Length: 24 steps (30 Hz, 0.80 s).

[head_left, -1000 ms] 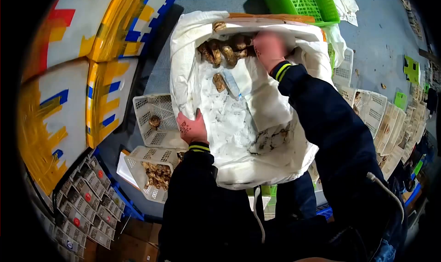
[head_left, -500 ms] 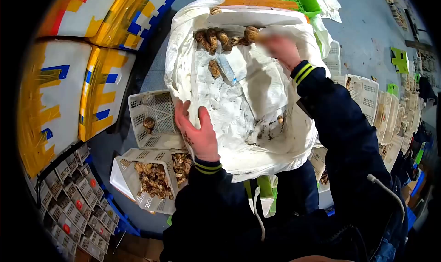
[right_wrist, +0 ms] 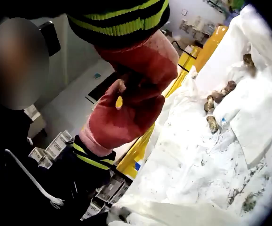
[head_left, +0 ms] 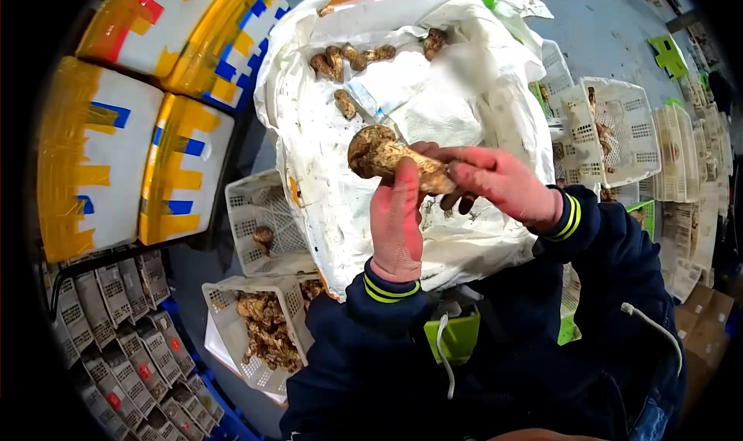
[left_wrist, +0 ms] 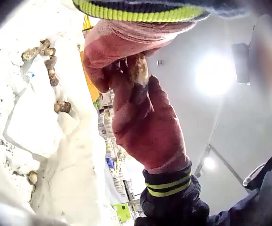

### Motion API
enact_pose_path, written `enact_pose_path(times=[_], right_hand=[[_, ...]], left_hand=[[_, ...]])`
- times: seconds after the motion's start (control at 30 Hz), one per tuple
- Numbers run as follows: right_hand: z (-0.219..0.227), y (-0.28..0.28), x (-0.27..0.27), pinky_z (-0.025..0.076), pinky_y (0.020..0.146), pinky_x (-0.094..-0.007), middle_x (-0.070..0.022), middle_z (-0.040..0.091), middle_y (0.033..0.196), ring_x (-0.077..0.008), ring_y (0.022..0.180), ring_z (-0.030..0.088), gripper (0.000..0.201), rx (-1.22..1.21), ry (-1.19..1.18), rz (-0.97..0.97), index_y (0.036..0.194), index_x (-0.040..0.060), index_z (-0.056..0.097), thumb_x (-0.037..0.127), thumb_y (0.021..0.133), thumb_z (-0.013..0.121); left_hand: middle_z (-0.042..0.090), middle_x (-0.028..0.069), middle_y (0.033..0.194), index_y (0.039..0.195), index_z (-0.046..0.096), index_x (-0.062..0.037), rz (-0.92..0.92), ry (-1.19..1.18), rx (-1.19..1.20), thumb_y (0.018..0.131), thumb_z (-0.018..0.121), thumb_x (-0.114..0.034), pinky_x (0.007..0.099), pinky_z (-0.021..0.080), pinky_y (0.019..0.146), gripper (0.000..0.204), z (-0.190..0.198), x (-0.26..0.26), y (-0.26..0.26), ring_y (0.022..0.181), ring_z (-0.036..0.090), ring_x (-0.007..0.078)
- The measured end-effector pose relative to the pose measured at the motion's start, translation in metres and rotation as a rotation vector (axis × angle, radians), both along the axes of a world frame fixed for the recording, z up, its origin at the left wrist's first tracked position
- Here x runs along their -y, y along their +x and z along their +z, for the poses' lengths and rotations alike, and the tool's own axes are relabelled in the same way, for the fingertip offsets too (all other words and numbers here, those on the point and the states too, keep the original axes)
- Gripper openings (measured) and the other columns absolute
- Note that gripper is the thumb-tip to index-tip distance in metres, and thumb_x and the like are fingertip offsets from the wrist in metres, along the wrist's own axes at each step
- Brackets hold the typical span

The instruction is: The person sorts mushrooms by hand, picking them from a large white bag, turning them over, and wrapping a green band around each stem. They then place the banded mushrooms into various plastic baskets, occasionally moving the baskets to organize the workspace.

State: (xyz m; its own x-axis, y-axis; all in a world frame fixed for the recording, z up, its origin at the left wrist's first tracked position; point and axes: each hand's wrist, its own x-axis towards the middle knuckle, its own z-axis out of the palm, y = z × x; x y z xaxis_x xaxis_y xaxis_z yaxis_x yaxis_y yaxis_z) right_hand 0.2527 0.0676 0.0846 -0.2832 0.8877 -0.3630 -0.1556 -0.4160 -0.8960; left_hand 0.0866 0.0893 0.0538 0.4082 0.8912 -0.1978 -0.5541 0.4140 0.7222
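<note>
**Both hands hold one large mushroom above the paper-lined box**

No brand, label or writing can be read anywhere; the boxes at the left carry only yellow, blue and red blocks of colour on white.

The left hand (head_left: 396, 223) and the right hand (head_left: 499, 182) meet over the near part of a white paper-lined box (head_left: 309, 124). Between them they hold a large mushroom (head_left: 391, 158), brown-capped with a pale thick stem, lying roughly level with its cap to the left. The left hand's fingers reach up and curl against the stem from below; the right hand's fingers close round the stem's other end. In the left wrist view a pale bit of the stem (left_wrist: 138, 70) shows between the two palms.

At the far end of the box lies a small cluster of mushrooms (head_left: 348, 56), with one more (head_left: 344, 104) apart from them, just beside a clear wrapped packet (head_left: 368, 104). The paper is smeared with dark soil.

Left of the box stands a white lattice basket (head_left: 248, 217) holding a single mushroom (head_left: 263, 236). Nearer the person, a second white basket (head_left: 228, 325) is filled with many mushrooms. To the right, further white baskets (head_left: 611, 131) stand stacked and tilted; one seems to hold a few brown pieces. Small grey trays (head_left: 128, 317) are packed in rows at the lower left.
</note>
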Motion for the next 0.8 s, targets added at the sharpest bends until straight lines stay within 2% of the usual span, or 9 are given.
enact_pose_path(times=[0.07,0.13,0.23,0.37,0.5,0.67,0.7,0.73,0.8], right_hand=[[-0.005,0.001,0.026,0.044,0.064,-0.0213,-0.001,0.06,0.091,-0.0069,0.073,0.055,0.038,0.29,0.188,0.008,0.124,0.0064,0.05,0.028,0.093,0.048],[-0.003,0.003,0.058,0.044,0.069,-0.0218,0.0001,0.061,0.086,-0.0068,0.076,0.054,0.035,0.116,0.243,-0.158,0.12,0.0041,0.053,0.023,0.091,0.049],[0.01,0.006,0.123,0.045,0.069,-0.0218,-0.001,0.063,0.09,-0.0065,0.08,0.057,0.031,0.258,0.288,-0.204,0.114,0.004,0.058,0.024,0.091,0.05],[0.016,-0.022,0.208,0.045,0.061,-0.0222,-0.0027,0.063,0.091,-0.0086,0.072,0.057,0.034,0.069,0.268,-0.229,0.116,0.0023,0.055,0.027,0.093,0.047],[0.021,-0.052,0.24,0.05,0.065,-0.0246,-0.0106,0.063,0.098,-0.0144,0.077,0.062,0.041,-0.078,0.101,-0.001,0.12,0.0002,0.05,0.032,0.094,0.046],[0.002,-0.079,0.229,0.049,0.057,-0.0234,-0.0033,0.062,0.076,-0.0105,0.067,0.06,0.028,-0.043,0.321,-0.06,0.092,0.0016,0.058,0.029,0.09,0.053],[-0.002,-0.077,0.229,0.047,0.055,-0.0228,-0.002,0.062,0.074,-0.0093,0.066,0.059,0.026,0.074,0.411,-0.129,0.092,0.003,0.058,0.028,0.088,0.055],[0.012,-0.072,0.233,0.047,0.056,-0.0284,-0.0054,0.062,0.072,-0.016,0.066,0.062,0.024,0.294,0.43,-0.137,0.092,0.0052,0.056,0.028,0.085,0.059],[-0.004,-0.071,0.23,0.046,0.06,-0.0338,-0.0098,0.062,0.078,-0.0241,0.073,0.063,0.024,1.017,0.817,-0.392,0.096,0.0063,0.055,0.024,0.082,0.062]], left_hand=[[0.057,0.0126,0.109,0.115,0.049,0.0039,0.048,-0.009,0.09,0.093,0.049,-0.032,0.0359,0.044,0.09,0.042,-0.023,0.02,-0.01,0.101,0.056,0.0229],[0.059,0.0149,0.103,0.109,0.05,0.0068,0.112,-0.097,0.107,0.093,0.05,-0.029,0.0362,0.047,0.084,0.04,-0.016,0.045,-0.02,0.094,0.059,0.0254],[0.059,0.013,0.094,0.103,0.051,0.0029,0.029,-0.03,0.176,0.092,0.05,-0.031,0.0418,0.05,0.078,0.036,-0.024,0.09,-0.052,0.089,0.06,0.0267],[0.061,0.0134,0.091,0.097,0.055,-0.0013,-0.014,-0.035,0.121,0.09,0.053,-0.036,0.0421,0.05,0.074,0.036,-0.003,0.144,-0.064,0.084,0.06,0.0269],[0.062,0.0131,0.092,0.1,0.055,-0.0003,-0.056,0.144,0.097,0.091,0.05,-0.034,0.0358,0.048,0.074,0.035,0.04,0.177,-0.05,0.083,0.06,0.0225],[0.061,0.0088,0.097,0.112,0.053,-0.001,-0.253,0.264,-0.194,0.093,0.046,-0.038,0.0303,0.047,0.074,0.042,0.042,0.191,-0.056,0.084,0.058,0.0187],[0.061,0.0079,0.099,0.116,0.052,-0.0015,-0.271,0.319,-0.225,0.093,0.045,-0.04,0.0273,0.046,0.072,0.045,0.043,0.19,-0.057,0.082,0.058,0.0169],[0.06,0.0076,0.099,0.116,0.051,-0.0006,-0.303,0.34,-0.245,0.093,0.046,-0.038,0.0283,0.047,0.071,0.045,0.037,0.182,-0.057,0.082,0.058,0.016],[0.06,0.0072,0.097,0.113,0.052,0.0009,-0.113,0.466,-0.296,0.093,0.047,-0.035,0.0293,0.047,0.071,0.041,0.034,0.182,-0.047,0.083,0.058,0.016]])
